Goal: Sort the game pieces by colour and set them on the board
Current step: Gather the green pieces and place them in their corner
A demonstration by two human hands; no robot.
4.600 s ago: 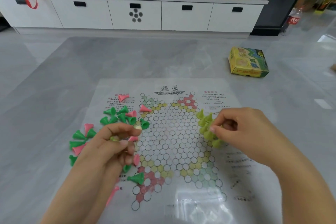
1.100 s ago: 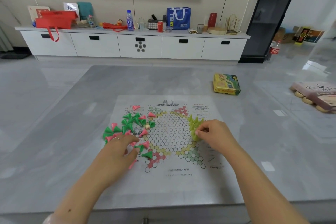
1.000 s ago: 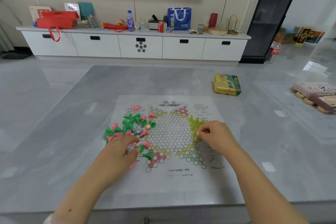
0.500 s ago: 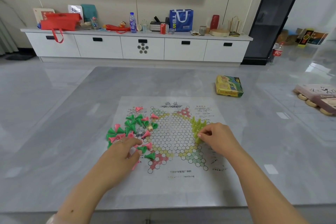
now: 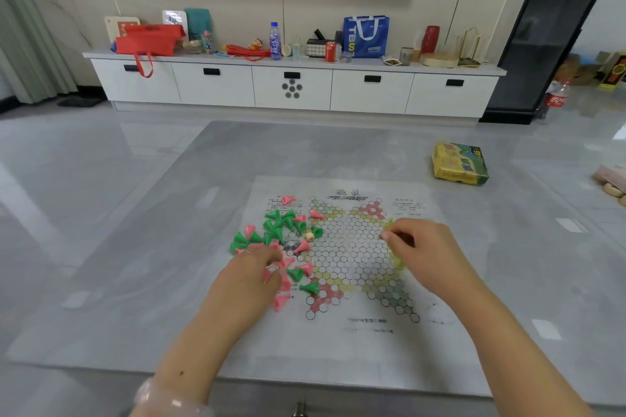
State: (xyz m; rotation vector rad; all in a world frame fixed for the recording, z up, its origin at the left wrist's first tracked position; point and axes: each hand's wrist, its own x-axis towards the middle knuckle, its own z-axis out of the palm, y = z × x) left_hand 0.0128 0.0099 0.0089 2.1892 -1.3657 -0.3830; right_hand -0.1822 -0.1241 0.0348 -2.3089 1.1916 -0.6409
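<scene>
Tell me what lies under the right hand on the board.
Yellow-green pieces poke out beside and below the right hand, on the board at its right edge. Its grip pinches one near the top. How many more sit beneath the palm is hidden.

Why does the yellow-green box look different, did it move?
No. The box keeps its place beyond the board's far right corner; only the camera shifted.

Yellow-green box [image 5: 460, 163] on grey table [image 5: 305, 152], white sideboard [image 5: 291, 85]
</scene>
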